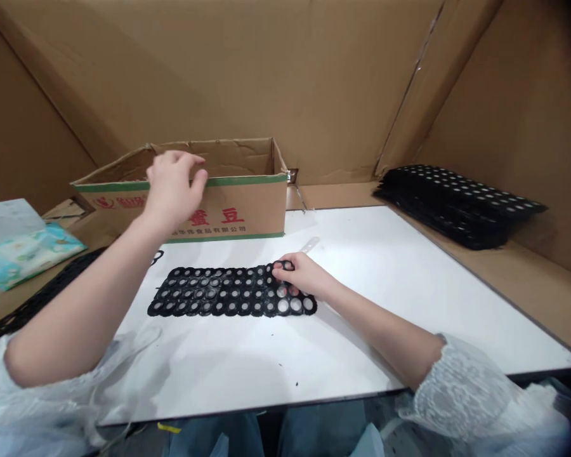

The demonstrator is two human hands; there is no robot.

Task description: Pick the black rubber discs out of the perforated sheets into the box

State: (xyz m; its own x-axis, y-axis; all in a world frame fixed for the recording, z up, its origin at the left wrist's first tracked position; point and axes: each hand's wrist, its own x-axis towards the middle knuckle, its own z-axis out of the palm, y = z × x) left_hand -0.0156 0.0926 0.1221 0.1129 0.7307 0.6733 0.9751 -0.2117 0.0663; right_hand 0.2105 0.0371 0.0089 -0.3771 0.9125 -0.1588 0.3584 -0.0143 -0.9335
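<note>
A black sheet of joined rings with round centres (214, 293) lies flat on the white tabletop. My right hand (304, 274) is at its far right corner, thumb and fingers pinched on the sheet's edge. Just beyond that hand lies a clear plastic strip (310, 245), partly covered by it. My left hand (174, 187) is raised at the front rim of an open cardboard box (261, 206), thumb and forefinger apart, with nothing visible between them. The hand and forearm cover part of the box's front, and most of its inside is hidden.
A thick stack of similar black sheets (457, 203) sits on cardboard at the right. More black ring material (52, 289) and a tissue pack (33, 251) are at the left. Cardboard walls (285, 76) enclose the white table (209, 374); small black scraps lie near its front.
</note>
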